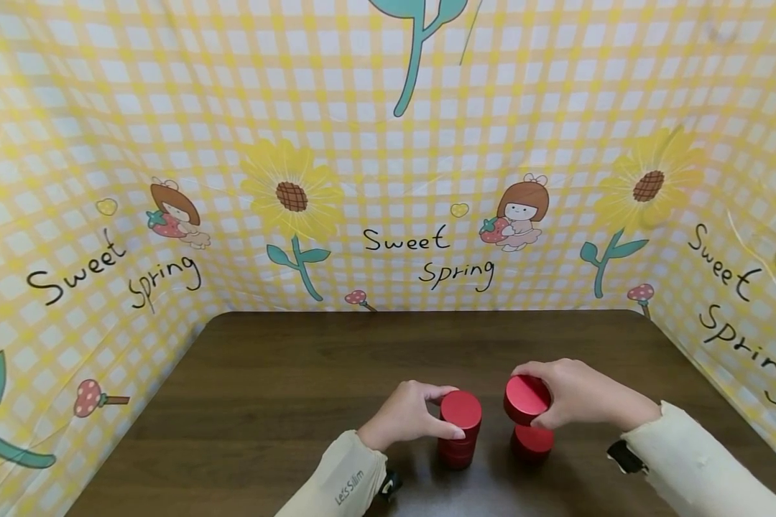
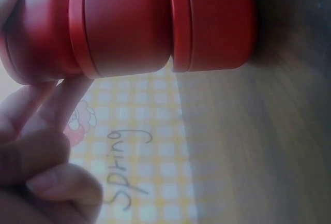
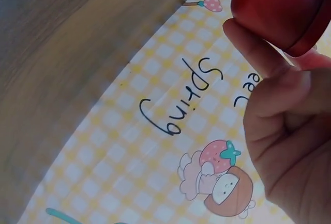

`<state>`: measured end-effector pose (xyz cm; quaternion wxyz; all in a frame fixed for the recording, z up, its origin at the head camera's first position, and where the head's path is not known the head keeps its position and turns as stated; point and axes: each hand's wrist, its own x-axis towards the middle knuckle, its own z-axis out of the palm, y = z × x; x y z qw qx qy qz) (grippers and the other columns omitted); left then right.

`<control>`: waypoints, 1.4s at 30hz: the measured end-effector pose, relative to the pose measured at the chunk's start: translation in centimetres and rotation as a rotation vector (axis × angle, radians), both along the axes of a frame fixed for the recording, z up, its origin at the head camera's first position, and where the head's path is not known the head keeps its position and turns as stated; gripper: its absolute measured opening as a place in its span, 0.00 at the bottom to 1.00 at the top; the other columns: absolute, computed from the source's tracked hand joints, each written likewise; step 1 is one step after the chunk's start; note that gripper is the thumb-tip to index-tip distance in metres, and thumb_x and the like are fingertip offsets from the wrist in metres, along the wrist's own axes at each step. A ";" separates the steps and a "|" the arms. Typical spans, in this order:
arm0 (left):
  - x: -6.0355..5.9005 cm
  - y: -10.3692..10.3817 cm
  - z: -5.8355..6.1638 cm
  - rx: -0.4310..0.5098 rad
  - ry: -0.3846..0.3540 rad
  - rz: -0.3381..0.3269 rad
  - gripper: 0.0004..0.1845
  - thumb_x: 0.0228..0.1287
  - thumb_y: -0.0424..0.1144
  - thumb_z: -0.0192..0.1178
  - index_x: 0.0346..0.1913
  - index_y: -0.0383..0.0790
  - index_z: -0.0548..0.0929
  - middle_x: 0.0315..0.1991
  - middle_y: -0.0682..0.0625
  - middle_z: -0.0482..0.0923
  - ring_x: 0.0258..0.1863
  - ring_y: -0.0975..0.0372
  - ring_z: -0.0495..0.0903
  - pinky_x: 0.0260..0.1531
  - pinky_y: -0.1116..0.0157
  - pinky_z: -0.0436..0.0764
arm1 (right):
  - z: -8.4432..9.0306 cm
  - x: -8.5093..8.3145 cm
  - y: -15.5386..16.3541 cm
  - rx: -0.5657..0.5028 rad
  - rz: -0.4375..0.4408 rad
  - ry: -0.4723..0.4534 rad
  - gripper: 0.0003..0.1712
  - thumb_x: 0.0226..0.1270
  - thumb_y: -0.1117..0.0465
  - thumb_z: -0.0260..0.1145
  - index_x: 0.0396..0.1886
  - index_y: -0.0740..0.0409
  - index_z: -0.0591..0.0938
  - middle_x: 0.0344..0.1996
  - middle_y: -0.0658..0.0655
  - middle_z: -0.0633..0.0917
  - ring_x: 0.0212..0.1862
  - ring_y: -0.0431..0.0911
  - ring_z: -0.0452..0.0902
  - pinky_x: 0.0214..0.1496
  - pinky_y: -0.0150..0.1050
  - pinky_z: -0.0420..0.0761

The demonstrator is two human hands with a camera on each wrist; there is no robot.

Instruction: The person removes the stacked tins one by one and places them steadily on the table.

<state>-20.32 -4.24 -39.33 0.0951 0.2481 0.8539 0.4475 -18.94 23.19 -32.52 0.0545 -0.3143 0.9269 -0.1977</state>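
A stack of three round red tins (image 2: pixel 126 27) with lids stands on the dark wooden table. My left hand (image 1: pixel 406 415) grips the top tin (image 1: pixel 461 411) of it between thumb and fingers. To the right, my right hand (image 1: pixel 582 395) holds another red tin (image 1: pixel 525 399) by its sides, slightly tilted. Below that one, a single red tin (image 1: pixel 533 446) rests on the table; the held tin overlaps its back edge in the head view. In the right wrist view, the held tin (image 3: pixel 279 12) is raised off the table, its lid side toward the lower right.
The brown wooden table (image 1: pixel 284 402) extends to the left and behind the tins. A yellow checked cloth (image 1: pixel 388 165) printed with flowers and lettering hangs round the back and both sides. Dark straps sit at both sleeve cuffs (image 1: pixel 627 457).
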 end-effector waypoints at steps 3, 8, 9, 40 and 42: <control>0.0 0.1 0.0 -0.004 -0.003 0.001 0.30 0.45 0.44 0.77 0.55 0.42 0.84 0.44 0.53 0.85 0.31 0.64 0.74 0.32 0.69 0.71 | -0.2 0.1 0.5 0.000 -0.014 -0.011 0.34 0.42 0.56 0.76 0.52 0.61 0.78 0.31 0.41 0.78 0.31 0.35 0.71 0.30 0.33 0.75; 0.0 0.1 0.2 -0.009 0.003 0.001 0.30 0.45 0.44 0.77 0.55 0.42 0.83 0.44 0.52 0.85 0.27 0.65 0.71 0.30 0.69 0.71 | -0.6 0.1 1.3 -0.007 -0.023 -0.017 0.33 0.42 0.57 0.76 0.51 0.62 0.78 0.30 0.40 0.78 0.30 0.34 0.71 0.30 0.32 0.75; 0.0 0.1 0.2 -0.010 0.004 0.002 0.30 0.45 0.44 0.77 0.55 0.42 0.83 0.44 0.52 0.85 0.27 0.65 0.71 0.29 0.69 0.70 | -0.6 0.1 1.5 -0.010 -0.023 -0.018 0.33 0.42 0.57 0.76 0.51 0.62 0.78 0.30 0.40 0.78 0.29 0.33 0.71 0.30 0.32 0.75; 0.3 0.2 0.3 -0.025 -0.009 0.014 0.30 0.45 0.44 0.76 0.56 0.43 0.83 0.46 0.50 0.84 0.40 0.66 0.78 0.35 0.68 0.74 | -3.2 1.3 4.9 -0.001 -0.116 -0.059 0.35 0.41 0.56 0.77 0.53 0.62 0.78 0.32 0.44 0.79 0.29 0.33 0.70 0.27 0.33 0.72; 0.3 0.2 0.3 -0.022 -0.010 0.015 0.30 0.46 0.44 0.76 0.56 0.43 0.83 0.46 0.50 0.85 0.42 0.66 0.79 0.37 0.68 0.75 | -3.6 1.3 5.2 -0.005 -0.123 -0.065 0.35 0.41 0.56 0.77 0.53 0.62 0.78 0.33 0.44 0.79 0.29 0.34 0.70 0.27 0.33 0.72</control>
